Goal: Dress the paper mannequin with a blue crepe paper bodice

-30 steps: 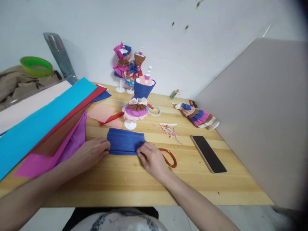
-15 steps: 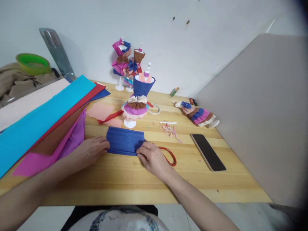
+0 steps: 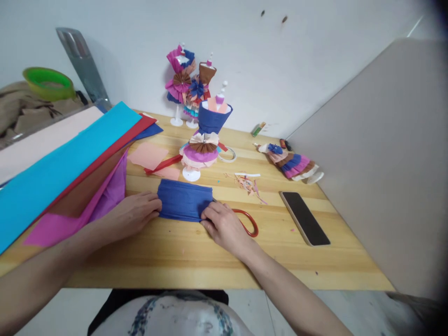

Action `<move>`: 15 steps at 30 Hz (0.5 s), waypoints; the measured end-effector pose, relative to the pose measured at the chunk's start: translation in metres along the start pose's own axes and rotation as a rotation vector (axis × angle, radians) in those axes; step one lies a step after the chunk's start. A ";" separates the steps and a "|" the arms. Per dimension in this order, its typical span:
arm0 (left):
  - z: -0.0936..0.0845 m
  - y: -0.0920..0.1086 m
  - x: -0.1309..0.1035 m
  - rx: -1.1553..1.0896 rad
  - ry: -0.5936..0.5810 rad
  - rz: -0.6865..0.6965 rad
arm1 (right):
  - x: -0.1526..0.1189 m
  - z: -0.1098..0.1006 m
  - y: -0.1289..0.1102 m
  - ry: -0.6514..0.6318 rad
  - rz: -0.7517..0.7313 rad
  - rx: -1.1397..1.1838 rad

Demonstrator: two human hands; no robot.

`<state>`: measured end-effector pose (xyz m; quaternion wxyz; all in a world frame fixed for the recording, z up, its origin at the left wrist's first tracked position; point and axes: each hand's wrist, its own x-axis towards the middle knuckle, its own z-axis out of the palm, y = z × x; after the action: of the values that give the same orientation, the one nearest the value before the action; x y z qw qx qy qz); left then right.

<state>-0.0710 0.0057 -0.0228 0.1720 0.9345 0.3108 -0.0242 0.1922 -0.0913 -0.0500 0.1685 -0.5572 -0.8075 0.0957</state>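
A folded piece of dark blue crepe paper (image 3: 184, 200) lies flat on the wooden table in front of me. At its left edge, my left hand (image 3: 142, 210) pinches the paper between closed fingers. My right hand (image 3: 222, 224) grips the lower right corner in the same way. Scissors with red handles (image 3: 250, 221) lie partly under my right hand, so their blades are mostly hidden. Just behind the blue paper stands a small mannequin (image 3: 206, 135) dressed in a blue bodice and a layered paper skirt.
Long crepe paper sheets (image 3: 70, 172) in several colours cover the left side. Two more dressed mannequins (image 3: 189, 84) stand by the wall; another mannequin (image 3: 292, 163) lies on its side at right. A phone (image 3: 304, 218), paper scraps (image 3: 248, 184) and a tape roll (image 3: 227, 155) are nearby.
The view has shifted slightly, so everything appears a little higher and mostly further right. Both hands keep their hold on the blue paper, which looks unchanged.
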 end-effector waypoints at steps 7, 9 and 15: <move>-0.005 0.002 -0.002 -0.009 -0.049 -0.019 | 0.000 0.001 0.000 0.000 -0.011 -0.012; -0.002 0.002 0.000 0.006 -0.047 -0.027 | 0.000 0.001 0.001 0.000 -0.010 -0.012; 0.004 -0.002 0.000 0.014 0.016 0.048 | 0.000 0.000 0.002 -0.001 -0.026 -0.012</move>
<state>-0.0718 0.0056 -0.0271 0.1636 0.9430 0.2895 -0.0147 0.1936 -0.0912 -0.0510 0.1659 -0.5477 -0.8153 0.0887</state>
